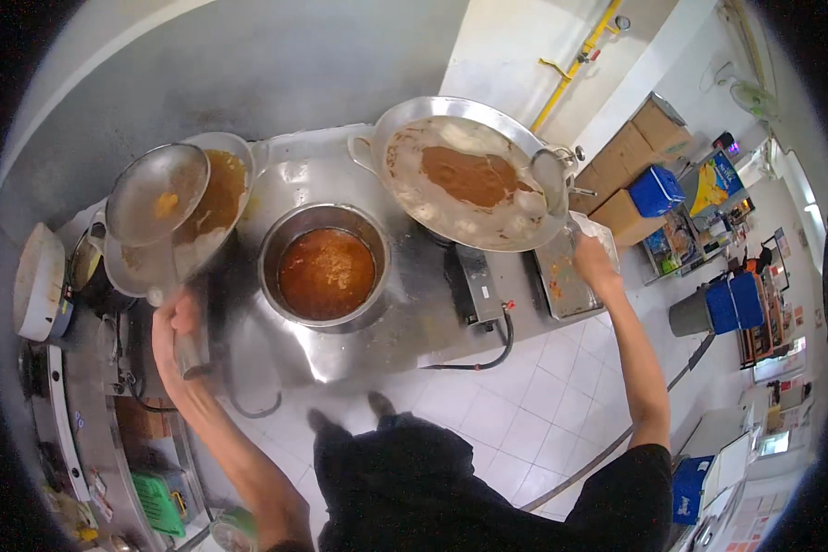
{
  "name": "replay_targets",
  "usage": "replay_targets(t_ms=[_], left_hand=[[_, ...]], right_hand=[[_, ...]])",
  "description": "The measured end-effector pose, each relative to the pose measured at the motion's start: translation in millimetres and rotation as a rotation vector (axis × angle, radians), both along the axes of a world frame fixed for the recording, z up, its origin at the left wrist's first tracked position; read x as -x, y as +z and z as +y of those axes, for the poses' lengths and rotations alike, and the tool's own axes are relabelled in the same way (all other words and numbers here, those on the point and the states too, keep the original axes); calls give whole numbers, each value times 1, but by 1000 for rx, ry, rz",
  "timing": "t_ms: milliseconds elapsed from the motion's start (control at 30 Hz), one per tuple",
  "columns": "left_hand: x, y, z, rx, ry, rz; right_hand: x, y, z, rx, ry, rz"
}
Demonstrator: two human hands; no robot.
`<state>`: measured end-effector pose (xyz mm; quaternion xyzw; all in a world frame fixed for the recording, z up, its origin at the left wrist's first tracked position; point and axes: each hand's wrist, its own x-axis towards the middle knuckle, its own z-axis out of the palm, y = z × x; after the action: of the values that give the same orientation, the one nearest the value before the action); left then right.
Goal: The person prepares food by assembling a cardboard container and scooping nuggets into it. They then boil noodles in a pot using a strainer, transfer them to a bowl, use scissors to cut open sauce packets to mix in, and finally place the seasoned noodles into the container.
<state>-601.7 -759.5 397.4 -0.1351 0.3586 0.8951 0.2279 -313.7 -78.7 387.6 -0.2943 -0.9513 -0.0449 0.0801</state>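
My left hand [177, 322] is closed round the handle of a wide round mesh strainer [133, 198], tilted over the left wok [239, 152]. A small yellowish clump lies in the strainer, and brown liquid shows in the wok beside it. At the right, my right hand [594, 262] is closed on the handle of a ladle [549, 175]. The ladle's round bowl is at the right side of a large two-handled wok [414, 109], which holds cloudy liquid with a brown patch in the middle. Between the woks stands a steel pot [271, 276] of reddish-brown sauce.
The woks and pot stand on a steel counter [414, 322]. A shallow metal tray [580, 299] sits at its right end, near a burner box with a black hose [478, 365]. Another pan [39, 276] is far left. Cardboard boxes [621, 152] are stacked beyond, at right.
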Motion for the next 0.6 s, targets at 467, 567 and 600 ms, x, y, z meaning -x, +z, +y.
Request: replay_targets(t_ms=[467, 567, 600], left_hand=[[-41, 56, 31, 91, 13, 81], [-52, 72, 42, -68, 9, 29], [-53, 75, 44, -62, 16, 21]], right_hand=[[194, -1, -58, 925, 49, -107], [203, 6, -70, 1134, 26, 17], [202, 9, -74, 1205, 22, 52]])
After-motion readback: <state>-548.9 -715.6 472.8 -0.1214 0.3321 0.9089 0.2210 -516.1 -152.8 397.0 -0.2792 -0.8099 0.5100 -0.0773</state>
